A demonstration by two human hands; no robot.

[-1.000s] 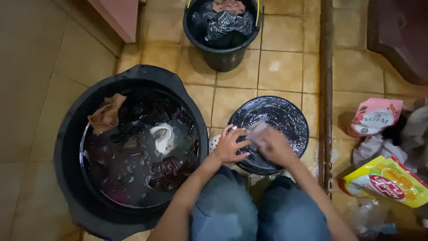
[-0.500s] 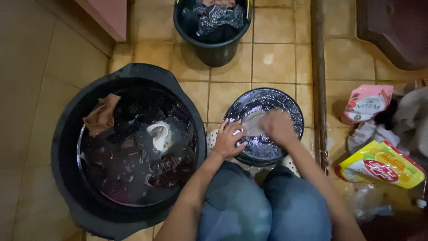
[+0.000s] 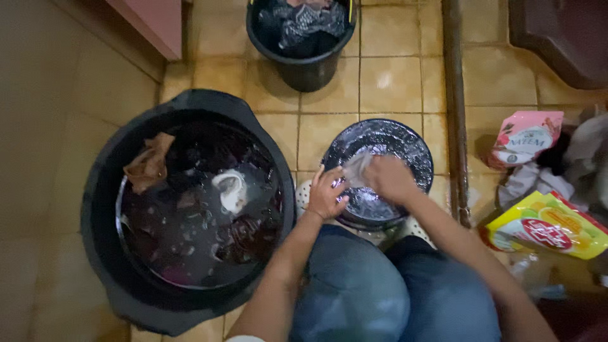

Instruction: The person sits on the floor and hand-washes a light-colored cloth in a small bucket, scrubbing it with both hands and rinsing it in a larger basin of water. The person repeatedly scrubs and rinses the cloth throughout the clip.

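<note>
Both my hands are in a small black basin (image 3: 411, 142) of soapy water in front of my knees. My left hand (image 3: 327, 193) grips one end of a small pale grey wet cloth (image 3: 356, 168) at the basin's left rim. My right hand (image 3: 389, 179) is closed on the other end of the same cloth, over the middle of the basin. The cloth is bunched between the two hands, and most of it is hidden by my fingers.
A large black tub (image 3: 101, 190) at left holds dark soaking clothes, a brown cloth (image 3: 149, 163) and a white one (image 3: 231, 190). A black bucket (image 3: 304, 69) of clothes stands behind. A pink packet (image 3: 524, 138), a yellow packet (image 3: 544, 231) and a clothes pile (image 3: 586, 164) lie right of a floor pipe (image 3: 455, 107).
My right hand moved up the basin and then back a little toward my left hand, rubbing the cloth. My left hand stayed at the rim. The view shifted slightly.
</note>
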